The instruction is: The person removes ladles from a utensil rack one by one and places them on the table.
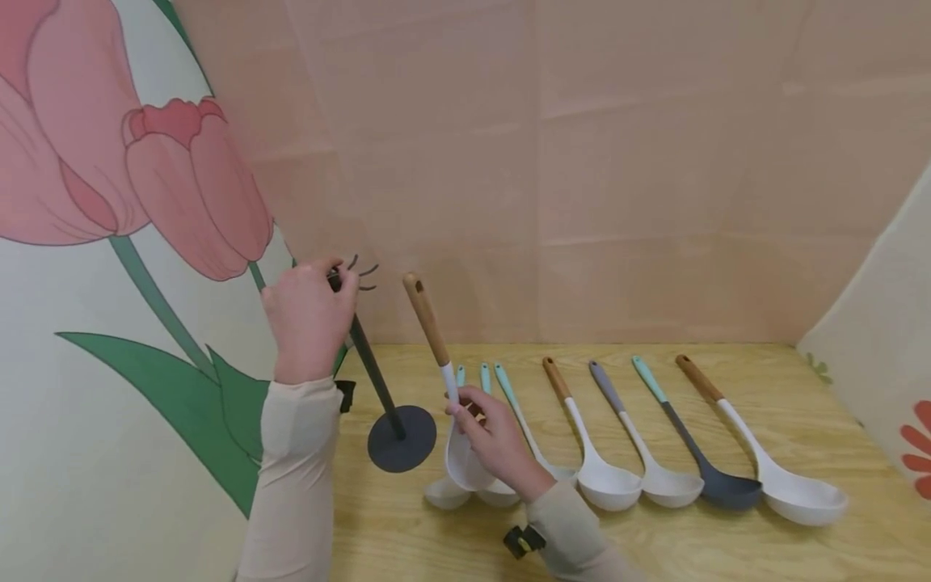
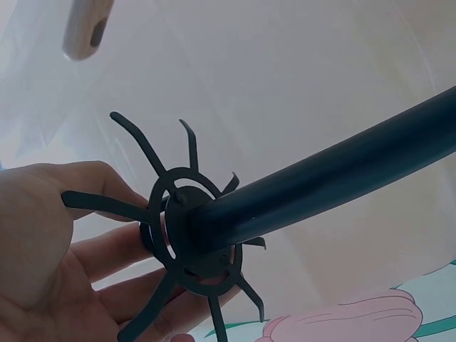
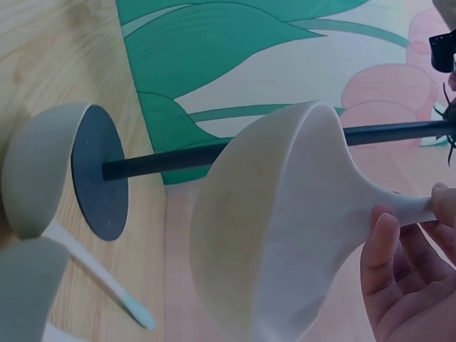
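Note:
My left hand (image 1: 311,319) grips the top of a black utensil stand (image 1: 402,440), whose round base sits on the table. In the left wrist view the fingers are around the stand's hook ring (image 2: 194,231), with curved hooks spread outward. Beside the pole, my right hand (image 1: 502,436) pinches a white ladle (image 1: 425,315) by its neck. This ladle's wooden handle, with a hole at its end, points up, and its bowl (image 3: 235,235) hangs low. Partly behind the right hand lie ladles with turquoise handles (image 1: 507,384).
More ladles lie in a row to the right: a white one with a wooden handle (image 1: 609,487), a grey-handled one (image 1: 672,489), a dark one (image 1: 730,491) and a large white one (image 1: 807,499). A tulip-printed panel (image 1: 204,186) borders the wooden table (image 1: 451,550) at left.

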Tool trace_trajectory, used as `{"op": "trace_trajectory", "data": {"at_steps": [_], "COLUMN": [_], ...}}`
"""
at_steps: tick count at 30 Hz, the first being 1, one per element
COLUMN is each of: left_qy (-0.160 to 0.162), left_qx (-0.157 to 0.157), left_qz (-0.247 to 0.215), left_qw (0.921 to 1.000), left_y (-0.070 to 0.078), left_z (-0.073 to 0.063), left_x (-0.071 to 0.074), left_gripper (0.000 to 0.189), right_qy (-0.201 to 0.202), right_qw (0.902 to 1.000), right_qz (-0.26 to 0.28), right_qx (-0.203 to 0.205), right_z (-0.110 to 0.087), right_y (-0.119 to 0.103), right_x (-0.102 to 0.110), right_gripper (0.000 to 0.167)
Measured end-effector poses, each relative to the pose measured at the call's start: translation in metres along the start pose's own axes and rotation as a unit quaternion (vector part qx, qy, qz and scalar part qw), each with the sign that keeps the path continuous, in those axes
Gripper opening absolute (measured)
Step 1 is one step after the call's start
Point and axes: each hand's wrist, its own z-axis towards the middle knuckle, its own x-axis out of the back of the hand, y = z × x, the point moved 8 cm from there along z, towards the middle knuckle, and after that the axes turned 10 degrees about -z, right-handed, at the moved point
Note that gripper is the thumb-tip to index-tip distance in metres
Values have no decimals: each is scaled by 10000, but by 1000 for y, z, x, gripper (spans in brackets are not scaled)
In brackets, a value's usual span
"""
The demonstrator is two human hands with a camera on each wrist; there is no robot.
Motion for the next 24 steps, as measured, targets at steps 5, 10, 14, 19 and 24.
{"op": "trace_trajectory", "data": {"at_steps": [5,10,14,19,24], "left_qy": [-11,62,38,-9,8], "left_qx": [-19,-61,-65,-37,-37], "left_qz": [-23,-18,13,-2,-29], "left_qw": [10000,10000,10000,10000,10000], "left_y": [0,0,1,0,-2], "left_z": [0,1,2,2,2], "left_x": [-1,0,0,0,1], "left_gripper": [32,32,33,33,33], "right_qy": [72,148,334,535,626], "right_qw": [9997,9988,9977,9957,9946], "right_qz": [-25,-177,-429,-623,-742], "right_qx": [228,439,401,437,364], "right_z": [-5,-10,-14,-21,-28], "right_y": [4,7,13,20,28], "right_x": [9,19,29,42,57], "right_gripper": [17,16,16,14,9]}}
